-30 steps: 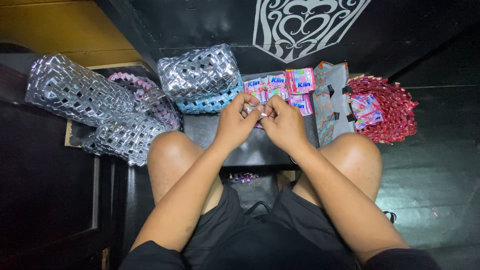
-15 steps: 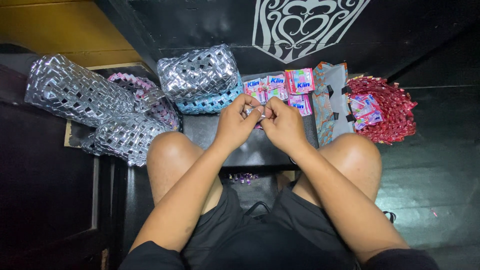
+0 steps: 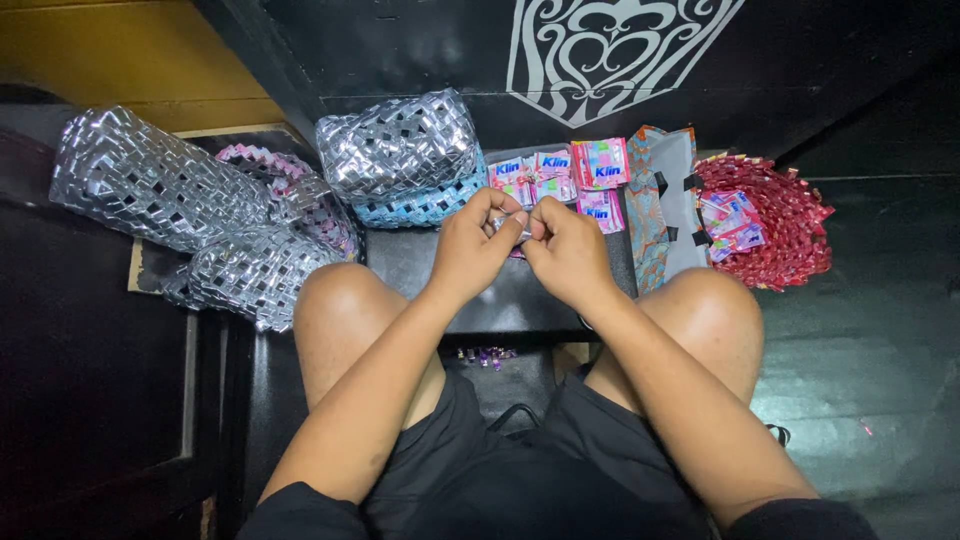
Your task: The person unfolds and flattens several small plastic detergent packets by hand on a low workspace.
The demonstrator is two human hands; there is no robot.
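My left hand point(image 3: 474, 245) and my right hand point(image 3: 566, 248) meet above a low dark stand point(image 3: 500, 300) between my knees. Both pinch one small folded silver wrapper strip point(image 3: 513, 225) between their fingertips; most of it is hidden by the fingers. Just beyond the hands lies a pile of pink, white and blue sachet wrappers point(image 3: 565, 175).
Woven silver baskets point(image 3: 150, 180) point(image 3: 398, 145) point(image 3: 255, 270) stand at the left, with a pink woven one point(image 3: 300, 185) and a blue-rimmed one point(image 3: 420, 208). A red woven basket point(image 3: 770, 225) with wrappers sits right, beside a grey-teal pouch point(image 3: 665, 205). Small scraps point(image 3: 485, 354) lie below the stand.
The hands stay together over the stand; the fingers have shifted slightly on the strip. Nothing else has moved.
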